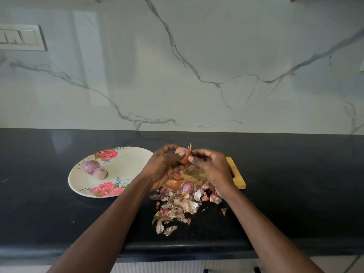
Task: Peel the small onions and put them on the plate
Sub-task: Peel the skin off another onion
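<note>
Head view, both hands' fingers pinching onion, wooden board mostly hidden

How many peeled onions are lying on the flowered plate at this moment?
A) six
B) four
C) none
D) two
D: two peeled onions lie side by side, touching, on the plate, while the left hand and the right hand hold another onion above the board.
</note>
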`<state>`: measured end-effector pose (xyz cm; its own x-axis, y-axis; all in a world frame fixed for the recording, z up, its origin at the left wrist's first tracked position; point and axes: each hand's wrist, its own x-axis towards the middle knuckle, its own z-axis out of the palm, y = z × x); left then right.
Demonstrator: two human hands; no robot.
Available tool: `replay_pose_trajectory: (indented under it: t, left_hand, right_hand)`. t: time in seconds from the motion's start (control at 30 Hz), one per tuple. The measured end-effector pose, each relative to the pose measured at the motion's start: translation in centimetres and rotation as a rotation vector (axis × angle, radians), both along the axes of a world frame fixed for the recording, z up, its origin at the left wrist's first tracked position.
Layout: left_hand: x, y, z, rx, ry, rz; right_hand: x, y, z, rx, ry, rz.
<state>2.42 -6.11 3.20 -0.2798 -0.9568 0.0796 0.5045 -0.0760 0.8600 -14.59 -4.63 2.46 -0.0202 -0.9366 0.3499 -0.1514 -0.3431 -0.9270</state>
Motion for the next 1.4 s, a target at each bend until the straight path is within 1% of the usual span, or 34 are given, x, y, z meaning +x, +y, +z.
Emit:
replay_pose_trajectory:
  t: [0.13,0.2,0.33,0.43,0.5,0.67,0.77,0.83,0.9,0.97,1.03,1.1,1.17,1.27,1.4]
  left_hand:
    - [0.0,-0.3,-0.1,-0.037,0.004,0.018]
    - [0.0,-0.6,-0.4,-0.065,-0.059,0.031]
    - [-0.2,-0.5,-0.8,-0.158,-0.275,0.082]
    - [-0.3,-0.4,-0.9,-0.194,-0.295,0.099]
    - [-0.2,-0.3,-0.9,-0.205,-0.291,0.103]
    - [-0.2,-0.4,-1.1,-0.219,-0.291,0.087]
    - [-0.4,-0.4,-1.2,-0.225,-0.275,0.078]
    - [-0.5,-0.3,-1.1,-0.215,-0.220,0.067]
    - [-0.7,-0.1,-1.0,-0.207,-0.186,0.063]
    - [-0.7,-0.2,-0.9,-0.210,-0.178,0.068]
    - [-0.6,-0.3,-0.9,-0.216,-0.163,0.080]
    - [-0.6,-0.5,-1.0,-0.232,-0.163,0.102]
    - [-0.6,-0.4,-1.2,-0.262,-0.183,0.129]
    - [-0.9,-0.5,-1.6,-0.298,-0.214,0.160]
    - [-1.1,-0.5,-1.7,-0.329,-0.226,0.205]
  right_hand:
    - [0.0,0.1,0.1,0.027,-0.072,0.007]
    - [-0.1,0.2,0.2,0.059,-0.104,0.002]
    - [-0.1,-0.1,0.3,0.124,-0.150,-0.008]
    - [-0.2,-0.3,0.2,0.157,-0.223,-0.012]
    - [-0.2,-0.4,0.0,0.151,-0.230,-0.007]
    - [0.0,-0.6,-0.4,0.059,-0.174,-0.044]
    - [0.3,-0.6,-0.5,-0.010,-0.007,-0.100]
    - [0.6,-0.6,-0.6,-0.040,0.071,-0.112]
    - [0.6,-0.7,-0.5,-0.030,0.059,-0.106]
    - [0.5,-0.7,-0.4,-0.008,0.004,-0.077]
    - [0.3,-0.6,-0.3,0.027,-0.080,0.011]
    - [0.2,-0.5,-0.3,0.059,-0.101,0.107]
    - [0.3,-0.6,-0.5,0.059,-0.036,0.112]
    - [0.5,-0.8,-0.9,0.001,0.063,0.027]
    - [0.5,-1.0,-1.0,-0.036,0.117,-0.013]
